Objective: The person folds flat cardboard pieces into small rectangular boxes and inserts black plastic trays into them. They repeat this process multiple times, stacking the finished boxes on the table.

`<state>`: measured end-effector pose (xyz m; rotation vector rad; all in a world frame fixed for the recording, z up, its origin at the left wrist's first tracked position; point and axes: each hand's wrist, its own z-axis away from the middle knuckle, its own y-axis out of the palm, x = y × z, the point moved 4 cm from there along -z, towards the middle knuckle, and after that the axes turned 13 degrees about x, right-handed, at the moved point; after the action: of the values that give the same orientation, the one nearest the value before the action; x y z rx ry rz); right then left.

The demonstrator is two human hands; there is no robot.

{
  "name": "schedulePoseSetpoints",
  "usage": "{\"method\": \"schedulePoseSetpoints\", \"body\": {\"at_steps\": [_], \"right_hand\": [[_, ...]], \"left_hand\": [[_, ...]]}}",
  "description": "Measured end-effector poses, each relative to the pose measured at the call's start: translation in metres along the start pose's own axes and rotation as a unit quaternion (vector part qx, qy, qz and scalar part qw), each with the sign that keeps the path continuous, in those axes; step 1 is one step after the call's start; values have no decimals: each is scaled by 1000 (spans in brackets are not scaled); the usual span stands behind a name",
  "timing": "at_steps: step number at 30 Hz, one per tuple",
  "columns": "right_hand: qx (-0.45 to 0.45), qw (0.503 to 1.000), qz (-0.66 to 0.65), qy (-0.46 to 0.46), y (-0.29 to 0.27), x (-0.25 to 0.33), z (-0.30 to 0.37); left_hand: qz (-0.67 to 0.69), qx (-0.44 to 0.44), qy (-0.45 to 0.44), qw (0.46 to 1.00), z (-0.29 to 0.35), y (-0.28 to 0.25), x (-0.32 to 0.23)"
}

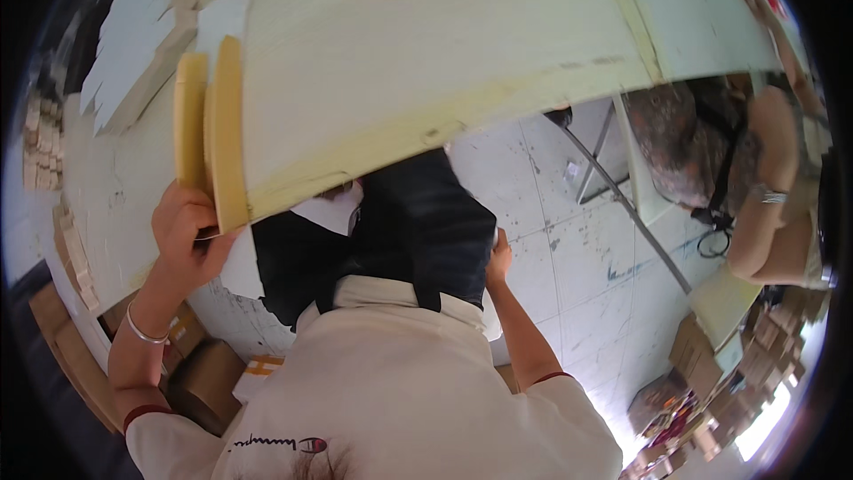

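At the left front edge of the table (355, 98), my left hand (189, 224) is closed on the near end of a narrow yellow cardboard piece (229, 124). Its long yellow sides stand up and point away from me; whether it is one folded piece or several strips I cannot tell. A white flat piece (224, 20) lies just beyond its far end. My right hand (499, 258) is low beside my right thigh, below the table edge. Its fingers are mostly hidden there, so what it touches does not show.
A stack of white cardboard pieces (147, 44) lies at the far left of the table. Cardboard boxes (206, 382) stand on the floor at lower left. To the right are a metal leg frame (622, 196), another person's arm (760, 231) and piled cartons (773, 338).
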<state>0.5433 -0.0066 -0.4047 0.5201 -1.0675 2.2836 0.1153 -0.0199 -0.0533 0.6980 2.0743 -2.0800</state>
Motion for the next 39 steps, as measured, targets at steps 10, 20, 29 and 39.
{"method": "schedulePoseSetpoints", "body": {"at_steps": [10, 20, 29, 39], "right_hand": [[-45, 990, 127, 35, 5, -15, -2], [-71, 983, -7, 171, 11, 34, 0], [-40, 956, -3, 291, 67, -17, 95], [-58, 956, -90, 272, 57, -62, 136]], "left_hand": [[54, 5, 49, 997, -5, 0, 0], [84, 15, 61, 995, -7, 2, -5], [93, 27, 66, 993, -16, 6, -3], [190, 69, 24, 979, -5, 9, 12]]}}
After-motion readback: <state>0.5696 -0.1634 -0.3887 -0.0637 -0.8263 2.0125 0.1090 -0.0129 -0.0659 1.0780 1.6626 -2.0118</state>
